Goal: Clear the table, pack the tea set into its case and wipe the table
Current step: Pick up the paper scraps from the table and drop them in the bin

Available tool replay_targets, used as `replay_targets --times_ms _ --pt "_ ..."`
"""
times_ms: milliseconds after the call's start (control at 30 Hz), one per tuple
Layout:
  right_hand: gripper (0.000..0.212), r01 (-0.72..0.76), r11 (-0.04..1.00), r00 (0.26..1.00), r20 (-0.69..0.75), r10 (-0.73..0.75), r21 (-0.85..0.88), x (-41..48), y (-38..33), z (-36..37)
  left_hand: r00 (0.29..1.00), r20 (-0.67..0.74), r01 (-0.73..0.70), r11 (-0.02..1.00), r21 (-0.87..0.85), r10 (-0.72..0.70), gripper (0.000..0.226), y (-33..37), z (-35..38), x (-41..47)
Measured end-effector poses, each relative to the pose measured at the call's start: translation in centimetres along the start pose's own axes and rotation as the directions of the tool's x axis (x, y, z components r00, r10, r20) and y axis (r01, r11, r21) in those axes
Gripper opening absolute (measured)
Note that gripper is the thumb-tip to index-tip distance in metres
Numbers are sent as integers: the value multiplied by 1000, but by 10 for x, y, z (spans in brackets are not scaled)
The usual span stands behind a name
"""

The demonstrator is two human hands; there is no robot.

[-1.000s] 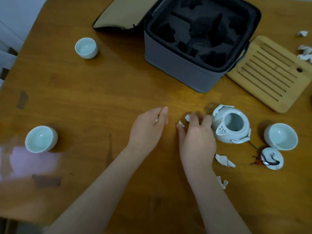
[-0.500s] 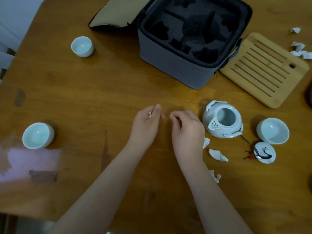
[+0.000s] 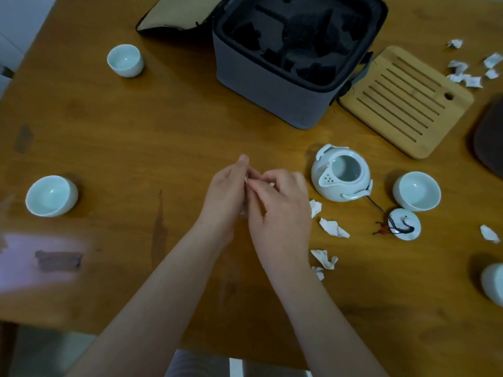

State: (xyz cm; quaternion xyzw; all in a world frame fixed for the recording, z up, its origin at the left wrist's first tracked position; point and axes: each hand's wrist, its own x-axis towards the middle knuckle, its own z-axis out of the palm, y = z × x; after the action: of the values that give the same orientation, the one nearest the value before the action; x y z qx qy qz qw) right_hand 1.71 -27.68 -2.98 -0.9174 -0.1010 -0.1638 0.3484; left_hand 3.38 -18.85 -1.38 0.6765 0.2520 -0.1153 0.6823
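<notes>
My left hand [image 3: 226, 194] and my right hand [image 3: 280, 210] meet over the middle of the wooden table [image 3: 136, 137]. The right fingers pinch a small white paper scrap [image 3: 246, 180] against the left palm, which holds paper bits. The white teapot [image 3: 341, 174], lid off, stands just right of my hands. Its lid [image 3: 404, 223] lies beside a white cup [image 3: 416, 190]. Two more cups sit at the left [image 3: 51, 195] and far left [image 3: 125, 60]. The grey case [image 3: 275, 85] stands open at the back with black foam inside.
Torn paper scraps lie near my right wrist [image 3: 333, 228] and at the far right [image 3: 465, 72]. A slatted bamboo tray [image 3: 402, 102] lies right of the case. A dark object [image 3: 490, 137] and another white piece [image 3: 494, 284] sit at the right edge.
My right hand picked up the scrap by the teapot and moved left to meet my left hand. Both hands lifted off the table and closed together.
</notes>
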Motion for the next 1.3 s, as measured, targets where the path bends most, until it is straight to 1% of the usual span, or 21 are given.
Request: replay_targets --times_ms 67,133,167,233,300,333,367,433,533,600,667,733,800,933,1033,1167,1233,1300 --pt "8 94 990 995 49 -89 -102 -5 0 -6 999 -17 -29 999 36 30 44 -2 3 -6" --pt "9 158 981 983 108 -146 -116 -10 2 -13 998 -51 -37 999 38 39 43 -3 5 -11" --pt "12 160 984 981 126 -149 -80 -14 4 -19 997 -67 -42 999 33 44 44 -4 6 -13" --pt "17 108 994 987 116 -109 12 -24 14 -32 995 -71 -63 997 40 66 45 -6 5 -15" --pt "21 51 999 996 74 -52 11 -38 31 -48 996 -45 -76 996 55 78 44 -7 4 -17" --pt "26 32 999 996 82 -30 -28 -46 41 -56 996 -28 -79 995 67 81 44 -7 3 -20" --pt "32 18 997 993 120 -8 -78 -54 51 -63 996 -14 -83 993 83 85 45 -8 0 -23" --pt "49 27 982 970 241 19 -187 -66 68 -75 994 7 -106 988 113 106 45 -9 -5 -32" --pt "70 158 926 911 412 -2 -343 -75 88 -81 992 13 -128 984 126 128 47 -13 -13 -42" --pt "77 218 891 893 450 -18 -399 -74 96 -75 992 6 -125 987 97 125 47 -17 -17 -48" --pt "75 269 848 894 446 -43 -457 -68 101 -67 993 -3 -117 992 56 117 46 -21 -20 -55" --pt "69 330 800 894 437 -95 -501 -59 104 -59 992 -4 -125 992 16 125 48 -25 -22 -61" --pt "62 381 779 886 438 -154 -497 -48 108 -55 992 -6 -129 992 -8 128 49 -28 -23 -69" --pt "46 455 788 859 437 -266 -415 -28 116 -49 988 -17 -153 988 -23 153 50 -30 -26 -82" --pt "37 486 776 853 410 -322 -402 -18 123 -44 986 -46 -162 985 -64 160 49 -31 -27 -90" --pt "37 553 756 828 337 -448 -352 -10 133 -42 980 -109 -175 980 -89 165 50 -34 -20 -103" --pt "37 567 760 820 301 -487 -318 -8 134 -42 974 -145 -192 976 -101 177 50 -37 -12 -110" --pt "38 513 817 857 218 -467 -265 -8 132 -45 966 -187 -199 974 -110 176 51 -42 -3 -119"
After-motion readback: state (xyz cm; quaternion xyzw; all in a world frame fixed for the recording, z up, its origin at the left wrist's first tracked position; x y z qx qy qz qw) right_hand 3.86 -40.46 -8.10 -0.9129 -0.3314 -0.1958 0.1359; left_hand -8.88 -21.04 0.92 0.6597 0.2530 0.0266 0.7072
